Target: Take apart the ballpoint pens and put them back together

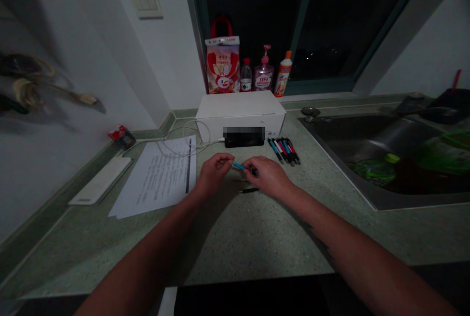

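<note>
A blue pen (239, 166), likely light, stiff and best held by its ends, is pinched by left fingers (224, 158) and right fingers (251, 162) inside the front edge of the desk (235, 237).

In front of the white box (238, 105) on the tabletop (235, 242), the left hand (214, 173) and right hand (269, 175) hold a slim blue pen piece (239, 165), with pens (285, 150) near the box's right front corner and printed sheets (161, 174) off its left.
</note>
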Available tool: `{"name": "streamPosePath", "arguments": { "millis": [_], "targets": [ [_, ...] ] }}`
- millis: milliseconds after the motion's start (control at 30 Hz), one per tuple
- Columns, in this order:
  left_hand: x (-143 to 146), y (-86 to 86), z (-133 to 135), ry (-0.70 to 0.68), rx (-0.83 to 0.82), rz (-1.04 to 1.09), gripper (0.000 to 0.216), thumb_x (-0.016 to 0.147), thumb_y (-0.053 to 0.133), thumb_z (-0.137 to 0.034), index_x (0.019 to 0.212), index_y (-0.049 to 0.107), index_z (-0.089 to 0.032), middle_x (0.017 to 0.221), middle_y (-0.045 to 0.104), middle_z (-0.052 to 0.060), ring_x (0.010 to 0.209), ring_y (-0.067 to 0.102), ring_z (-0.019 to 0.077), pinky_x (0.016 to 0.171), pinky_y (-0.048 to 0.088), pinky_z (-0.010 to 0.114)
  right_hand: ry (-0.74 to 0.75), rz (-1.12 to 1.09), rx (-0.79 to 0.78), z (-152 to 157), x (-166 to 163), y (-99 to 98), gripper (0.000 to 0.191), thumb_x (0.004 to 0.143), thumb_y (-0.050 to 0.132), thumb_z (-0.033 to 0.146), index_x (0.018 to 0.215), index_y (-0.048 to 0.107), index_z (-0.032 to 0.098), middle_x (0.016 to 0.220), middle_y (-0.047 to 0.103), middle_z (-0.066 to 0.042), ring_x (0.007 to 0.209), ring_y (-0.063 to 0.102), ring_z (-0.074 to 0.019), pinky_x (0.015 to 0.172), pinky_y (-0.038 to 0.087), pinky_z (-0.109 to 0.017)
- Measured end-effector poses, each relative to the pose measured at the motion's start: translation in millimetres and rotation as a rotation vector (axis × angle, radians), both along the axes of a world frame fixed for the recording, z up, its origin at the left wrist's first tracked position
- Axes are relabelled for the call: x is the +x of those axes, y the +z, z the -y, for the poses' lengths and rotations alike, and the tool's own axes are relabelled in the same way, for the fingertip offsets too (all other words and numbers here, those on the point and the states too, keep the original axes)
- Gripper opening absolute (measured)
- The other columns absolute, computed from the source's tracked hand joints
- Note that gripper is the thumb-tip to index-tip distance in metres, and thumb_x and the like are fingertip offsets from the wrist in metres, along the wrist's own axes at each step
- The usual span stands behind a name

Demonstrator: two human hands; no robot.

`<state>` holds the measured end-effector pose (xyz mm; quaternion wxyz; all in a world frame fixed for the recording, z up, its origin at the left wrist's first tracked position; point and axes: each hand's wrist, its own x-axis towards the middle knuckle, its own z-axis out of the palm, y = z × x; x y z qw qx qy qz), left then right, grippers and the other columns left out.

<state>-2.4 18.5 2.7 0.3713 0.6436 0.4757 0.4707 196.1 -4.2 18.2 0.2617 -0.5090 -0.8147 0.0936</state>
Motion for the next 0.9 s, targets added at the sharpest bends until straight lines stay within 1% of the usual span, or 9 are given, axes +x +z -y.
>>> {"name": "streamPosePath", "arguments": {
  "millis": [233,300,400,433,500,600,667,800,900],
  "targets": [
    [-2.7,3.0,4.4,-0.064,0.057,-0.062,0.013,0.086,0.064,-0.026,0.094,0.07,-0.017,0.095,0.074,0.006,0.088,0.07,0.0173,0.083,0.058,0.032,-0.017,0.004,0.003,0.1,-0.3,0.0,0.006,0.087,0.062,0.021,0.092,0.064,0.022,0.088,0.071,-0.003,0.083,0.064,-0.0196,0.072,0.042,-0.029],
    [-3.2,1.7,4.1,-0.083,0.084,-0.067,0.02,0.088,0.063,-0.025,0.105,0.069,-0.018,0.102,0.073,0.007,0.09,0.07,0.0175,0.084,0.057,0.033,-0.026,-0.007,-0.003,-0.1,-0.5,-1.1,0.007,0.086,0.061,0.021,0.092,0.063,0.022,0.086,0.07,-0.003,0.08,0.064,-0.0191,0.071,0.042,-0.029],
    [-3.4,-3.3,3.0,-0.075,0.128,-0.094,0.035,0.088,0.063,-0.023,0.123,0.062,-0.018,0.106,0.071,0.009,0.087,0.069,0.0167,0.081,0.057,0.033,-0.037,-0.042,-0.023,-1.1,0.3,-3.3,0.011,0.085,0.06,0.02,0.096,0.06,0.022,0.085,0.07,-0.003,0.077,0.065,-0.0188,0.069,0.042,-0.028],
    [-3.5,-5.3,2.8,-0.072,0.154,-0.144,0.035,0.088,0.063,-0.022,0.123,0.063,-0.018,0.105,0.071,0.009,0.086,0.068,0.0167,0.08,0.057,0.033,-0.043,-0.062,-0.024,-1.6,0.8,-4.1,0.014,0.085,0.059,0.019,0.099,0.059,0.021,0.086,0.071,-0.003,0.077,0.066,-0.0191,0.068,0.043,-0.028],
    [-3.7,-8.3,3.1,-0.102,0.224,-0.322,0.025,0.086,0.065,-0.02,0.111,0.068,-0.018,0.099,0.071,0.008,0.087,0.066,0.0179,0.081,0.055,0.034,-0.069,-0.098,-0.012,-2.6,1.9,-5.4,0.021,0.085,0.057,0.019,0.106,0.058,0.021,0.092,0.072,-0.005,0.08,0.067,-0.0202,0.069,0.044,-0.029],
    [-2.6,-8.0,5.8,-0.218,0.298,-0.654,0.01,0.083,0.066,-0.016,0.09,0.072,-0.019,0.089,0.07,0.006,0.088,0.063,0.0204,0.081,0.051,0.035,-0.121,-0.117,0.017,-3.9,3.3,-5.8,0.026,0.086,0.055,0.018,0.112,0.057,0.02,0.097,0.073,-0.007,0.083,0.069,-0.0218,0.072,0.046,-0.031],
    [-0.1,-4.7,8.1,-0.276,0.299,-0.801,0.009,0.082,0.065,-0.014,0.084,0.072,-0.019,0.086,0.069,0.006,0.085,0.062,0.0206,0.079,0.049,0.033,-0.147,-0.114,0.016,-4.5,3.9,-4.8,0.026,0.086,0.054,0.017,0.111,0.057,0.02,0.097,0.073,-0.008,0.084,0.069,-0.0222,0.073,0.046,-0.031],
    [5.4,1.5,10.0,-0.305,0.297,-0.922,0.012,0.085,0.06,-0.013,0.083,0.071,-0.018,0.086,0.067,0.006,0.085,0.061,0.0208,0.078,0.048,0.033,-0.203,-0.085,0.002,-6.9,6.9,-2.6,0.025,0.086,0.054,0.017,0.11,0.058,0.02,0.096,0.073,-0.007,0.086,0.069,-0.0224,0.073,0.046,-0.03],
    [4.9,1.6,8.7,-0.256,0.289,-0.922,0.016,0.089,0.055,-0.014,0.084,0.069,-0.018,0.086,0.067,0.007,0.083,0.06,0.0208,0.077,0.048,0.034,-0.268,-0.039,0.016,-11.2,12.5,-2.5,0.024,0.087,0.055,0.019,0.111,0.059,0.02,0.098,0.073,-0.008,0.086,0.068,-0.0231,0.072,0.045,-0.03]
  ]
}}
